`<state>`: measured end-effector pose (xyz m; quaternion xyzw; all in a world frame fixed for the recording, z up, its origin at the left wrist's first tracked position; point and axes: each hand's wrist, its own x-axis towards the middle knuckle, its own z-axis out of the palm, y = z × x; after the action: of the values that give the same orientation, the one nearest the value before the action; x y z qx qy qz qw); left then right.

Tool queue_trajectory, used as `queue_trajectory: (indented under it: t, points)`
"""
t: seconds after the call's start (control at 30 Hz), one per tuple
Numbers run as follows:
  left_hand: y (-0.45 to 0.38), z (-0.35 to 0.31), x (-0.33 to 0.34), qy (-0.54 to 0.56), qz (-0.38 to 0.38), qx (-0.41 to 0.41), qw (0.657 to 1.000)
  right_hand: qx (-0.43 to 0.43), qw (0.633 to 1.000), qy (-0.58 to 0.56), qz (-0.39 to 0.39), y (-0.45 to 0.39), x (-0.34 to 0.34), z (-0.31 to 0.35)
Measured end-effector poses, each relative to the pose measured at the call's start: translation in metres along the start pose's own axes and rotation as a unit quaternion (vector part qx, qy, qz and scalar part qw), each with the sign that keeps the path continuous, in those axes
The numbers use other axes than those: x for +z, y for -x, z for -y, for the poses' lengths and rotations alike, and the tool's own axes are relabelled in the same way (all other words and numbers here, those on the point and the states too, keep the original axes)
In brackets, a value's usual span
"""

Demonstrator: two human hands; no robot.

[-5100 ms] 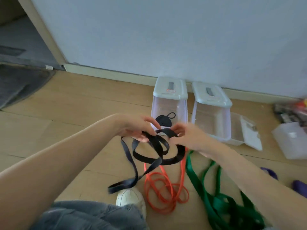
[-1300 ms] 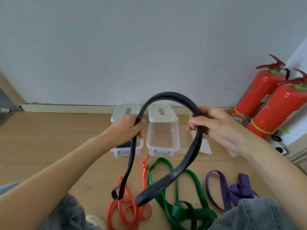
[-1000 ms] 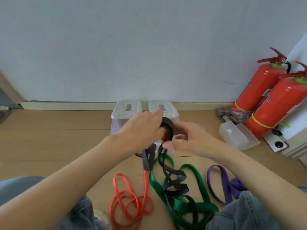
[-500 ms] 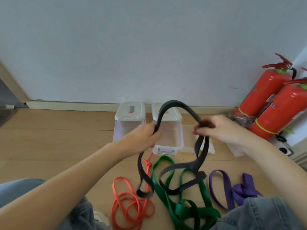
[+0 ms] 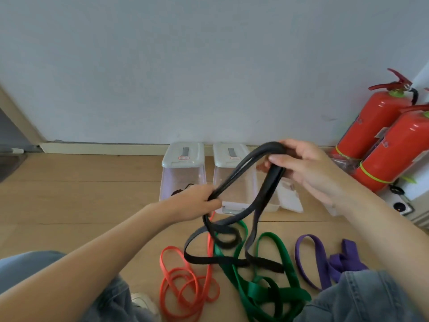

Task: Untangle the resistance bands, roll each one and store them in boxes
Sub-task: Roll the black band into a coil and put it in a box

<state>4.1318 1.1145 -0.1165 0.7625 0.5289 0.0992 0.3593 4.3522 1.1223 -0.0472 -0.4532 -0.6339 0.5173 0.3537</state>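
At the bottom of the frame, denim-clad knees flank a white shoe (image 5: 145,302). Just above them on the wooden floor (image 5: 69,194) lie three loose bands: an orange band (image 5: 185,289) at lower centre, a green band (image 5: 262,282) tangled to its right, and a purple band (image 5: 325,259) at lower right. The black band (image 5: 232,252) trails across the orange and green ones and rises to both hands. The left hand (image 5: 197,203) at centre has its fingers curled round two strands; the right hand (image 5: 299,166), higher and to the right, pinches the top loop. Behind the raised loop stand two clear boxes: the left box (image 5: 183,173), with something dark inside, and the right box (image 5: 234,180). Two red fire extinguishers (image 5: 383,140) lean at the right edge against the pale wall (image 5: 185,66).
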Motion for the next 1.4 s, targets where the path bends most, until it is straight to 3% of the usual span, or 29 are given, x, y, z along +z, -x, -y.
queue_trajectory:
  t: [0.07,0.13,0.2,0.33,0.43,0.57,0.63,0.7,0.77,0.8,0.87,0.97,1.03,1.23,1.4]
  points:
    - [0.002,0.001,-0.005,0.014,-0.011,-0.001,1.0,0.017,0.989,0.148,0.013,-0.001,-0.008,-0.007]
    - [0.004,-0.005,-0.014,0.062,-0.039,0.028,0.997,0.082,0.924,0.357,0.112,0.0,-0.009,-0.017]
    - [0.006,-0.015,-0.018,0.068,-0.044,0.067,0.994,0.144,0.874,0.42,0.199,0.004,-0.001,-0.027]
    - [0.002,-0.03,-0.006,-0.032,-0.006,0.085,0.996,0.084,0.953,0.214,0.197,0.005,0.032,-0.024]
    - [-0.001,-0.027,-0.005,-0.002,-0.024,0.067,0.997,0.017,0.961,0.248,0.119,0.002,0.037,-0.018]
    - [0.002,-0.01,-0.003,0.002,-0.013,0.011,1.0,0.0,0.998,0.063,-0.015,-0.002,0.009,-0.01]
    - [0.004,-0.002,-0.005,0.0,-0.003,-0.01,1.0,-0.007,0.996,0.087,-0.035,-0.003,-0.005,-0.01]
    - [0.007,-0.001,-0.012,-0.025,-0.007,-0.024,0.999,-0.004,0.969,0.248,-0.014,-0.004,-0.013,-0.017]
    - [0.008,-0.005,-0.018,-0.019,-0.027,-0.013,0.999,0.035,0.907,0.415,0.066,-0.003,-0.011,-0.026]
    - [0.009,-0.009,-0.019,-0.005,-0.036,0.001,0.999,0.061,0.887,0.444,0.11,-0.001,-0.008,-0.032]
    - [0.009,-0.022,-0.018,-0.01,-0.042,0.038,0.998,0.075,0.884,0.432,0.165,0.001,0.003,-0.04]
    - [0.007,-0.034,-0.012,-0.085,-0.033,0.067,0.994,0.049,0.949,0.272,0.153,0.002,0.024,-0.032]
    - [0.007,-0.037,-0.009,-0.076,-0.017,0.073,0.994,0.035,0.972,0.177,0.151,0.002,0.034,-0.026]
    - [0.011,-0.036,-0.02,0.017,0.036,0.052,0.998,-0.016,0.982,0.13,0.135,0.003,0.021,-0.011]
    - [0.011,-0.039,-0.025,-0.014,0.06,0.045,0.997,-0.025,0.971,0.158,0.177,0.002,0.015,-0.013]
